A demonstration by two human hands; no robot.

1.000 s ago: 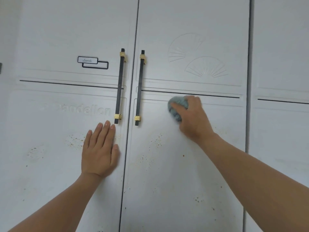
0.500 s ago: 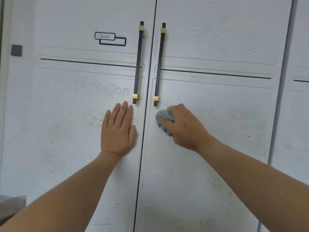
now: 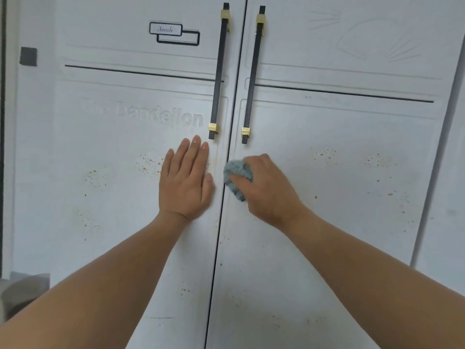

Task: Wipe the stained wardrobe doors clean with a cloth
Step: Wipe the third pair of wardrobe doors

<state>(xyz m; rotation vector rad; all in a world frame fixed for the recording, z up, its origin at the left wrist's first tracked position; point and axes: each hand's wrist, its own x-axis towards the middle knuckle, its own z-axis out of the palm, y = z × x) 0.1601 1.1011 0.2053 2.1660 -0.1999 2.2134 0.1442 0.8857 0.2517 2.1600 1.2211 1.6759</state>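
Note:
Two white wardrobe doors fill the view, the left door (image 3: 113, 197) and the right door (image 3: 339, 235), split by a dark gap. Brown speckled stains (image 3: 147, 163) dot the left door, and more stains (image 3: 323, 152) mark the right door. My left hand (image 3: 186, 178) lies flat on the left door, fingers together, just below its handle. My right hand (image 3: 266, 188) is shut on a bunched grey-blue cloth (image 3: 236, 176), pressing it on the right door's left edge beside the gap.
Two long dark handles with gold ends, left handle (image 3: 219, 71) and right handle (image 3: 253, 76), stand either side of the gap. A "Smile" label (image 3: 166, 30) sits high on the left door. A further door panel (image 3: 450, 197) is at the right. A grey object (image 3: 22, 293) sits low left.
My right hand has swept the cloth down and left, from near the horizontal groove to the door's edge by the gap. The view has shifted, and my left hand stays flat on the left door.

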